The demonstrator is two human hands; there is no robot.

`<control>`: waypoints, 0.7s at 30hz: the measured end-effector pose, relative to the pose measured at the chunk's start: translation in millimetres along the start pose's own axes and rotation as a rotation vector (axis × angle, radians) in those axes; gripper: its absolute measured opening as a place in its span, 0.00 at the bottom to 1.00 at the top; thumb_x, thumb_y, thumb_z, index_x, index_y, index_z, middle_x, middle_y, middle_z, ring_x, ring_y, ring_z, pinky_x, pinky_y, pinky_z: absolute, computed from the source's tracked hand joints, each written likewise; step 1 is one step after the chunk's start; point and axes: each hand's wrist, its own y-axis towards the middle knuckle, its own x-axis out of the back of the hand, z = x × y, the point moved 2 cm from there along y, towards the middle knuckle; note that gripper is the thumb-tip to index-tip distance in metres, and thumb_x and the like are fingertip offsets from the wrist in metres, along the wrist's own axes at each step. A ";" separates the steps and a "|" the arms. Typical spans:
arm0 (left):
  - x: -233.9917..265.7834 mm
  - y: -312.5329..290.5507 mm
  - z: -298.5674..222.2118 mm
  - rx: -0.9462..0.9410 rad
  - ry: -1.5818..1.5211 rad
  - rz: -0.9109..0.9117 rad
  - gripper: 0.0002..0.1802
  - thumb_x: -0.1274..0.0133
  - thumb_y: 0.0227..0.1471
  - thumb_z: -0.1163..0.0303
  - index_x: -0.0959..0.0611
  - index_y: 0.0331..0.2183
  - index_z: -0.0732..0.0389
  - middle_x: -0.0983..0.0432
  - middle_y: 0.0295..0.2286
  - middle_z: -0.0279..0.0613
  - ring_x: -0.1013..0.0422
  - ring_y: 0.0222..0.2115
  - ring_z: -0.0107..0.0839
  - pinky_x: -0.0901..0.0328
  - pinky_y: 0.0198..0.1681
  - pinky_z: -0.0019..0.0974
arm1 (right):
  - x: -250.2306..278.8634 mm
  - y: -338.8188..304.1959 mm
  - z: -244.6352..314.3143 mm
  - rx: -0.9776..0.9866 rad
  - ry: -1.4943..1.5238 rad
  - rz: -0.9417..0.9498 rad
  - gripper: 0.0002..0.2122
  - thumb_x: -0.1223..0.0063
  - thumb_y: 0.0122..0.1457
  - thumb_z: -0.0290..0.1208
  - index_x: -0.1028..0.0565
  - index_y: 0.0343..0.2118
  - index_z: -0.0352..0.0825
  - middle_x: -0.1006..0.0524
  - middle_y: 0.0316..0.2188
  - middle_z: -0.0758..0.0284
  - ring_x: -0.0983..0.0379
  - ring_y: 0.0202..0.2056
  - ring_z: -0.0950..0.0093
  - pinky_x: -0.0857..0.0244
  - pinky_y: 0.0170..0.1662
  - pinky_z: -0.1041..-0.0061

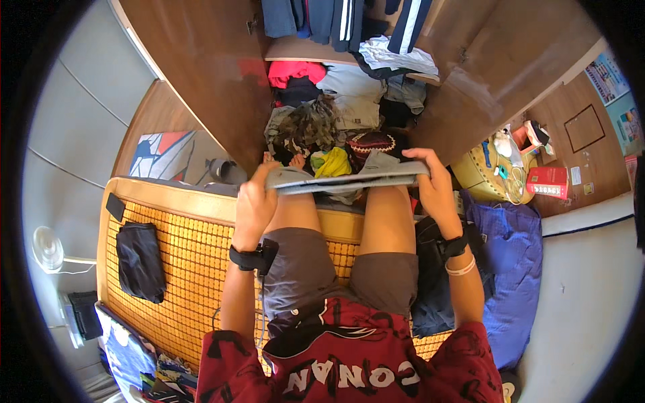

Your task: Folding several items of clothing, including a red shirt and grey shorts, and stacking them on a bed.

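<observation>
A grey garment (349, 180) is stretched level between my two hands, above my knees. Its long edge looks like a waistband, seen almost edge-on, so whether it is shorts or trousers I cannot tell. My left hand (256, 201) grips its left end, and my right hand (433, 187) grips the right end. Both hands have the fingers closed around the cloth. Just beyond the garment lie a yellow cloth (332, 162) and a dark red item with a beaded trim (371, 142), at the front of a heap of clothes.
An open wardrobe with brown doors (201, 60) stands ahead, trousers (322, 27) hanging above piled clothes (312, 124). I sit on a bed with a beaded mat (191, 269). A folded black garment (141, 262) lies left, blue cloth (507, 269) right. A cluttered yellow stool (474, 171) stands far right.
</observation>
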 end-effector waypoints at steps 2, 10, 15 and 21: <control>21.2 13.3 -50.1 0.024 -0.186 0.006 0.37 0.55 0.46 0.88 0.21 0.59 0.57 0.20 0.50 0.56 0.23 0.49 0.58 0.28 0.53 0.50 | 12.9 1.2 17.2 0.283 -0.148 -0.091 0.16 0.57 0.60 0.12 0.23 0.48 0.31 0.24 0.58 0.52 0.27 0.61 0.56 0.36 0.64 0.66; 16.5 -77.6 -34.0 -0.133 -0.057 -0.069 0.46 0.60 0.42 0.93 0.27 0.66 0.63 0.34 0.63 0.66 0.44 0.69 0.62 0.50 0.72 0.50 | -10.7 -84.6 33.1 0.374 -0.567 -0.140 0.27 0.51 0.52 0.09 0.24 0.58 0.32 0.34 0.69 0.55 0.36 0.68 0.53 0.42 0.71 0.61; -17.2 -142.0 -7.2 0.024 -0.045 0.214 0.40 0.56 0.55 0.83 0.36 0.70 0.61 0.45 0.69 0.65 0.51 0.71 0.62 0.50 0.73 0.54 | -33.5 -156.6 -26.5 -0.025 -0.365 0.119 0.32 0.54 0.57 0.09 0.31 0.67 0.34 0.37 0.72 0.56 0.40 0.71 0.52 0.44 0.72 0.62; -9.1 -128.5 -18.7 0.020 -0.019 0.224 0.41 0.49 0.57 0.77 0.37 0.71 0.59 0.51 0.71 0.62 0.51 0.71 0.64 0.49 0.72 0.55 | -32.8 -152.6 -14.8 -0.084 -0.364 0.175 0.34 0.55 0.55 0.09 0.32 0.68 0.34 0.38 0.72 0.56 0.40 0.71 0.53 0.44 0.72 0.62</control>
